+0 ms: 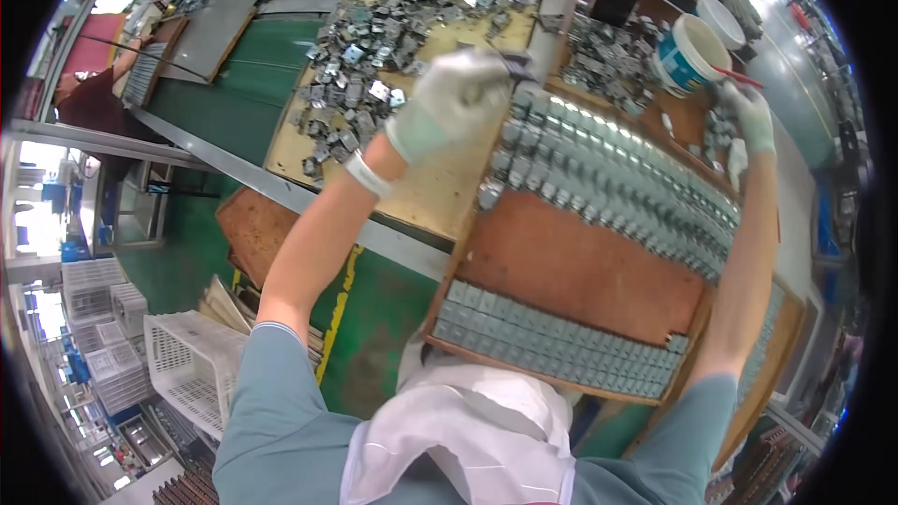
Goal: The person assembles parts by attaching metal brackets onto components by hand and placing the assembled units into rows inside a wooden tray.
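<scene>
We are curling our left hand [458,98] near the tray's [580,248] far-left corner, our right hand [751,120] beside the bucket [681,58]; we cannot tell whether either is gripping. Metal parts [552,329] are filling tray rows; we should be keeping our right forearm [750,262] clear.

Left hand [458,93] blurred, its dark item [517,66] unclear.

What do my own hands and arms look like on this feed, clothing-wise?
The left hand and right hand both wear thin gloves, whitish toward the fingers and pale green at the cuff. A white band circles the left wrist only. Both forearms are bare below short blue-grey sleeves; no cables show on them.
</scene>
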A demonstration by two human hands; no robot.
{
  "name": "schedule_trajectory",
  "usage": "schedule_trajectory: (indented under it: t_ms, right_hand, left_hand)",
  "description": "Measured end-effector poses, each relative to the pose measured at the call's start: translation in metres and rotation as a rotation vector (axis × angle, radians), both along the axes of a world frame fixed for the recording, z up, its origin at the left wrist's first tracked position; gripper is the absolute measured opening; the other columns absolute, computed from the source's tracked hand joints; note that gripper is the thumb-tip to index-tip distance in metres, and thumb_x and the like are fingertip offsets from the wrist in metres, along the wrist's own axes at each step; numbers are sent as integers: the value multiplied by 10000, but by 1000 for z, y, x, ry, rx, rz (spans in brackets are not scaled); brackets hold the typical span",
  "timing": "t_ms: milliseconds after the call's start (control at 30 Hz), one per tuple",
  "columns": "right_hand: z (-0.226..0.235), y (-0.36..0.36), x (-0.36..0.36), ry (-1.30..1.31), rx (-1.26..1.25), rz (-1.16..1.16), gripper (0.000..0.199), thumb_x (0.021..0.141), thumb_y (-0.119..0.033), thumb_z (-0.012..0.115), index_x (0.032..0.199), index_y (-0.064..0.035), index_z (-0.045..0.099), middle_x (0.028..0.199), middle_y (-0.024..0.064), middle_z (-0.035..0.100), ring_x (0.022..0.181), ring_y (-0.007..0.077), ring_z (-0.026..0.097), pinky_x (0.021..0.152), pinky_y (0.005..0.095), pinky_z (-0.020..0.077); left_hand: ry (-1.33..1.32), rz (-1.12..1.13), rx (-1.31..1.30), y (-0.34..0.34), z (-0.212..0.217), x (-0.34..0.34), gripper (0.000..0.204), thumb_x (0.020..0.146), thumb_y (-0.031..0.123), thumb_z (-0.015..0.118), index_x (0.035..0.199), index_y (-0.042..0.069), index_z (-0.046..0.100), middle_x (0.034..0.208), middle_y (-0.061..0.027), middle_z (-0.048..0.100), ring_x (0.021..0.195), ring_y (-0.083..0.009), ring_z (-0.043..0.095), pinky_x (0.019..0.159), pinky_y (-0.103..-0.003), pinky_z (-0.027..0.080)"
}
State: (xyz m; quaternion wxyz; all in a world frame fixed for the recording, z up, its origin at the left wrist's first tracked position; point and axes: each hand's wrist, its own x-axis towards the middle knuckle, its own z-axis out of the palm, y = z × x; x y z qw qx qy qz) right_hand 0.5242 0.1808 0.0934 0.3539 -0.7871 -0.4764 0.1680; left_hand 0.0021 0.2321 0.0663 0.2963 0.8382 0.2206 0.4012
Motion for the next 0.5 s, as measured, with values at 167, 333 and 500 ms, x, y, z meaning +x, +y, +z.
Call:
schedule_trajectory:
  t_ms: [167,333,500]
  right_hand:
    - [13,-24,-143,-149,-230,257,376,909,-143,648,1248,16,607,979,38,672,861,137,633,765,282,504]
    - [41,46,-269,-146,-94,628,454,873,-92,648,1322,-41,598,1067,96,659,992,157,613,903,309,481]
    - [4,208,-301,-454,-55,675,645,870,-387,657,1416,-75,512,1236,191,619,1137,276,595,1002,372,464]
  left_hand:
    - [193,435,10,141,-12,-86,411,874,194,720,1220,-21,668,1109,-165,718,1019,-249,685,905,-363,539]
    - [290,491,-526,278,-42,-120,717,851,391,784,1457,131,502,1260,-187,662,1162,-201,630,1001,-336,460]
    - [334,648,-309,375,-79,-111,805,872,480,739,1491,66,436,1312,-204,619,1207,-264,587,1010,-344,443]
